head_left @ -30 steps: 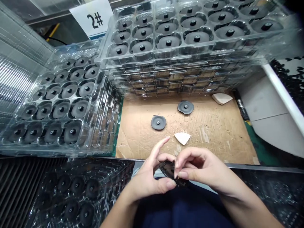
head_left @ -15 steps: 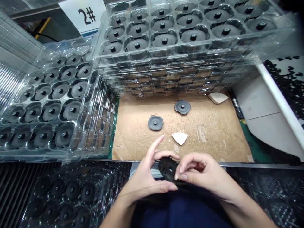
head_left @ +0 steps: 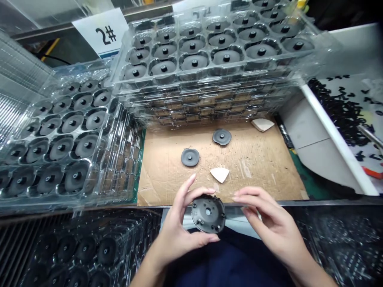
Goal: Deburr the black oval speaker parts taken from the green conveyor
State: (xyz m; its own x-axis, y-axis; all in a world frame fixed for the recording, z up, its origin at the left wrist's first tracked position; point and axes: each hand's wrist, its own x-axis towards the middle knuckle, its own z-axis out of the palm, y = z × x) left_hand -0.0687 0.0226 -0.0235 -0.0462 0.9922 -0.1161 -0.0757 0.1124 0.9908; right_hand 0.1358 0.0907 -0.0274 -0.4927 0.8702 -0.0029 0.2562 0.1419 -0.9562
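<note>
And here's the black disc (head_left: pixel 209 220), up in the air just off the near edge of the cardboard (head_left: pixel 161 181), its pegged face showing — and only the left hand (head_left: pixel 176 227) has it! That hand makes a wide C, one finger over the top rim, thumb along the lower one, forefinger lifted clear. The right hand (head_left: pixel 272 221) hangs just beside, apart from the disc, fingers loosely parted and half curled, nothing visible in its grasp.

The danger, one would judge, lies in that edge pinch: a slackening thumb or a knock from the right fingertips could tip the disc out, onto the dark blue clothing (head_left: pixel 233 259) below. A hard press off-centre might strain those little pegs, too.

Now the count, working outward: two hands, one disc held, two grey discs (head_left: pixel 190 159) on the cardboard, two pale wedges (head_left: pixel 220 174) with them. Then at least three tray stacks: the back stack (head_left: pixel 191 91), the left stack (head_left: pixel 122 147) and the low stack (head_left: pixel 128 237) — layers too glassy to number. One white bin (head_left: pixel 337 139) on the right, its small black parts (head_left: pixel 338 104) heaped past counting, and one paper sign (head_left: pixel 101 32) reading 2#
</note>
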